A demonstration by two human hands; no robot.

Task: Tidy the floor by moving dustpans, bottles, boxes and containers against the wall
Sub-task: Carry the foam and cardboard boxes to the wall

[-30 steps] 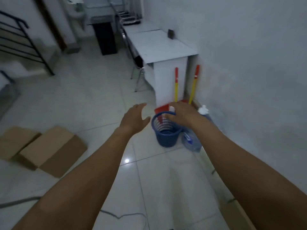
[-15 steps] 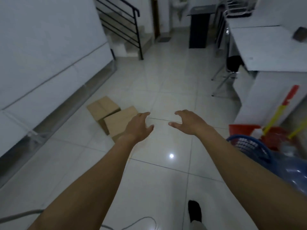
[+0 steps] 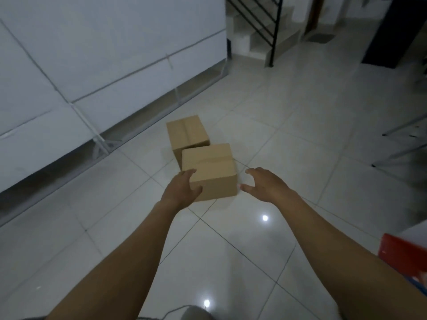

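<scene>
**Both hands out toward the nearer cardboard box**

My two arms are stretched forward over the tiled floor (image 3: 231, 250), and neither hand holds anything. My left hand (image 3: 182, 190) is spread, fingers loosely bent, and lies across the near-left corner of the nearer box (image 3: 212, 172) as I see it. The fingertips sit at its top edge and the thumb lies over its front face. I cannot tell whether the hand is really pressing on the cardboard or only hanging just in front of it. My right hand (image 3: 265, 183) is spread wide too, palm turned inward. It is just beside the right side of that box, with a strip of floor showing between thumb and cardboard.

The nearer box stands flat on the floor, its flaps closed. The farther box (image 3: 187, 132), also closed and taped along the top, stands right behind it and a little to the left. The nearer one covers its lower corner, so I cannot tell whether they touch. Both stand out on the floor, apart from the white wall (image 3: 92, 54) on my left.

A staircase with a black railing (image 3: 265, 26) rises at the far end of the floor. Metal chair legs (image 3: 404, 139) show blurred at the right edge, and a red object (image 3: 402, 252) pokes in behind my right forearm.
</scene>
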